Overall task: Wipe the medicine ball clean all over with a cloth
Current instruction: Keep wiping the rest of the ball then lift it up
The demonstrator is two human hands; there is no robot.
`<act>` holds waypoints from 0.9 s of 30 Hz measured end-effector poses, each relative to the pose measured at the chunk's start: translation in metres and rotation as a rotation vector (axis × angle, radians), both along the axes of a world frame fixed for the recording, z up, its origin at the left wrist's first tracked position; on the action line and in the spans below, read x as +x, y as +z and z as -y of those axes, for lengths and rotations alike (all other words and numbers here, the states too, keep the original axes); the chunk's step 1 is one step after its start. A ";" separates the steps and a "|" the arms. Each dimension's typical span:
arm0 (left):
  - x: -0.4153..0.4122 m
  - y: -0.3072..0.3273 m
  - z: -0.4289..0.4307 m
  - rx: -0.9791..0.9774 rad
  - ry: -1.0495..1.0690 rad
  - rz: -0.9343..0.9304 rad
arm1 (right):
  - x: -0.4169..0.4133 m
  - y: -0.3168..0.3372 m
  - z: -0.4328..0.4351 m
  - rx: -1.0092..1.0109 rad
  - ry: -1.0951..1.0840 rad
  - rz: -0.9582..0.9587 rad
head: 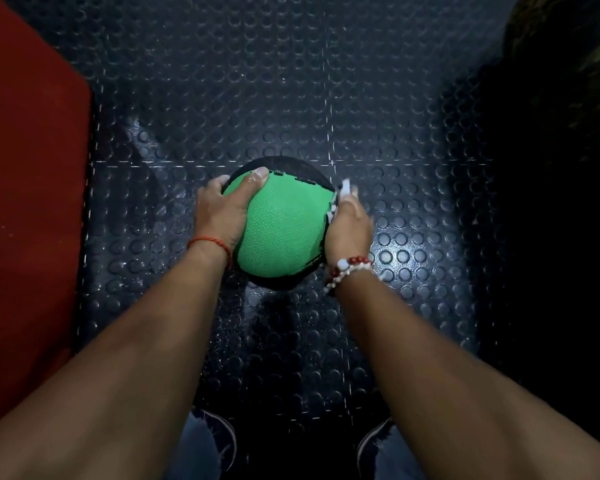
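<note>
Green ball point(284, 226) on the floor point(326, 98): left hand point(222, 213) grips it steady, so right hand point(349, 226), clutching the cloth point(346, 188), can scrub its side.

Dim light: dark stud-patterned rubber floor point(291, 81) with pale tile seams and glare patches, red padded block point(25, 174) along left edge.

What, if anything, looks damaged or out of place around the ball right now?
Nothing stands out. The left hand grips the medicine ball, and the right hand holds a white cloth against its side, above the studded floor. No tear or spill shows; the jagged green-black edges look like the ball's pattern.
</note>
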State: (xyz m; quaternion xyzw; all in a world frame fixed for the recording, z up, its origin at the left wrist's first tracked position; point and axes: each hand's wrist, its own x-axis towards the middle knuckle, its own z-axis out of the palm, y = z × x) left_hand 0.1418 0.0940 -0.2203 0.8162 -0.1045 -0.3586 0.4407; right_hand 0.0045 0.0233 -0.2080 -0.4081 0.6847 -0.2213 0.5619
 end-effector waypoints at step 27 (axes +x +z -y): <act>0.012 -0.006 -0.010 -0.115 -0.054 -0.074 | 0.011 0.000 0.008 -0.182 0.273 -0.061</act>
